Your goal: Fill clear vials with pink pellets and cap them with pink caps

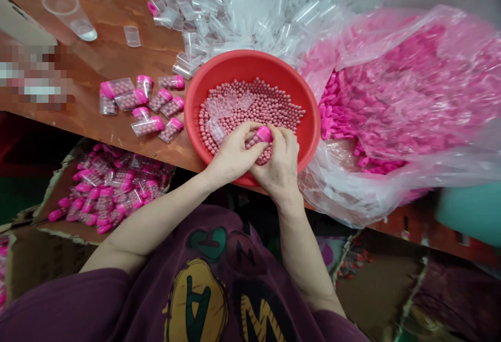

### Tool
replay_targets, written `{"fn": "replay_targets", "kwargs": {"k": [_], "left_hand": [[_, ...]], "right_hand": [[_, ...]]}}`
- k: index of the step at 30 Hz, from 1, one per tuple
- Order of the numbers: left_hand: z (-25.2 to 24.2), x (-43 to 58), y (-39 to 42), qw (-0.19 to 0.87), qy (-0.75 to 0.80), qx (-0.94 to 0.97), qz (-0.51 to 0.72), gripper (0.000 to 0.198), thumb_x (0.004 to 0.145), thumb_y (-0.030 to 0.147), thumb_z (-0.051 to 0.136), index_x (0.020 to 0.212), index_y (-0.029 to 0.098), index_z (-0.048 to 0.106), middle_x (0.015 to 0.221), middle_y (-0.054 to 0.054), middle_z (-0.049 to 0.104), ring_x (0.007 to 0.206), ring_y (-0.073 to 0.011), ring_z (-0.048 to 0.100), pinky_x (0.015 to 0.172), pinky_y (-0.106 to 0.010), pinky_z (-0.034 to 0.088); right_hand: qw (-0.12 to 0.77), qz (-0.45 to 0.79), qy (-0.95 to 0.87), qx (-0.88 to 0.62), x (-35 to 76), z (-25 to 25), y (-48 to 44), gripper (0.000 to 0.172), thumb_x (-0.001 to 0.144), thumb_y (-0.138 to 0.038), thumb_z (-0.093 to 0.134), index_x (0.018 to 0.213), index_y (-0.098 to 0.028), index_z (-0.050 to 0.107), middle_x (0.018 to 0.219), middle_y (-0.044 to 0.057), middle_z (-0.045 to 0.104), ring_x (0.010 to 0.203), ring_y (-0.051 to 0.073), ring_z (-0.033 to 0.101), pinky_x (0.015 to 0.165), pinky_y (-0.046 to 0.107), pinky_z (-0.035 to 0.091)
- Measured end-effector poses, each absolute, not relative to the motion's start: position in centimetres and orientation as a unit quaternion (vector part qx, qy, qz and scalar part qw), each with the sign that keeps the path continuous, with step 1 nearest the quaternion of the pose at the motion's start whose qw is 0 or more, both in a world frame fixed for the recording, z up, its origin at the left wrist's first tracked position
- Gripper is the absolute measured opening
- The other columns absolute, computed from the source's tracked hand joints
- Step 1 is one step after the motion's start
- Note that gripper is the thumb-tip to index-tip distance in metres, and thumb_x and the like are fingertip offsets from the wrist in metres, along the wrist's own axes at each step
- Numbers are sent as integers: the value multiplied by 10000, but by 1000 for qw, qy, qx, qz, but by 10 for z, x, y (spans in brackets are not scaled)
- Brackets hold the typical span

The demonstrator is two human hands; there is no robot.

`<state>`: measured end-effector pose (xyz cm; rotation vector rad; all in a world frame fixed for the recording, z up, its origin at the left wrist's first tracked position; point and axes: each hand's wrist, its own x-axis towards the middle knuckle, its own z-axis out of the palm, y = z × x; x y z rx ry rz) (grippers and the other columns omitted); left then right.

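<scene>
Over the near side of a red bowl (309,122) full of small pink beads (270,107), both my hands grip one small clear vial filled with beads. My left hand (235,154) wraps round the vial's body. My right hand (279,162) pinches its pink cap (264,133). A few empty clear vials (225,107) lie on the beads inside the bowl.
Several filled, capped vials (144,104) lie on the wooden table (109,13) left of the bowl. A heap of empty clear vials (242,8) sits behind it. A plastic bag of pink caps (391,86) lies to the right. A cardboard box of filled vials (109,185) stands below the table edge. A clear cup (70,15) is far left.
</scene>
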<state>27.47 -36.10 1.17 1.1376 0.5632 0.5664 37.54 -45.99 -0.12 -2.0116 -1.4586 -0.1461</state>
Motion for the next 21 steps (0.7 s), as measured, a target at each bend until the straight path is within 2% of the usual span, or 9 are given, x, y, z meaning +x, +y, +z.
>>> {"fn": "replay_targets", "kwargs": {"k": [4, 9, 11, 14, 18, 21], "left_hand": [[8, 274, -366, 728, 267, 568, 277, 242, 909, 119, 716, 1132, 191, 653, 1095, -45, 765, 996, -147, 722, 907, -274, 542], [8, 277, -370, 723, 280, 567, 279, 185, 939, 122, 682, 1105, 191, 638, 1020, -24, 748, 919, -125, 713, 822, -245, 531], [7, 279, -370, 727, 281, 561, 279, 183, 944, 120, 674, 1106, 191, 628, 1029, -26, 743, 942, -124, 716, 849, -243, 539], [3, 283, -369, 729, 281, 562, 272, 176, 952, 121, 664, 1102, 200, 616, 1064, -36, 746, 999, -133, 725, 913, -254, 550], [0, 287, -370, 703, 297, 588, 268, 168, 952, 104, 648, 1080, 206, 611, 1070, -45, 748, 1001, -153, 728, 923, -280, 561], [3, 287, -372, 666, 299, 619, 289, 256, 932, 65, 623, 1140, 215, 620, 1150, -49, 742, 1094, -170, 721, 1010, -306, 562]], "right_hand": [[333, -115, -572, -741, 375, 1, -459, 489, 886, -298, 662, 1356, -191, 581, 1226, 172, 672, 1150, 336, 635, 1019, 561, 559], [327, -176, -589, -718, 375, 1, -458, 370, 936, -289, 626, 1288, -177, 592, 1097, 139, 673, 1006, 302, 622, 896, 515, 562], [326, -188, -593, -712, 375, -1, -458, 344, 952, -308, 621, 1266, -172, 595, 1073, 134, 671, 976, 295, 610, 869, 506, 550], [318, -178, -584, -725, 378, -6, -459, 319, 961, -337, 609, 1238, -180, 599, 1051, 124, 660, 968, 299, 605, 879, 524, 538], [302, -145, -567, -752, 381, -10, -459, 260, 961, -335, 586, 1174, -188, 613, 1019, 123, 651, 967, 311, 609, 906, 555, 542], [302, -65, -571, -761, 381, -3, -457, 346, 945, -344, 605, 1246, -173, 603, 1112, 157, 675, 1038, 331, 640, 915, 554, 570]]}}
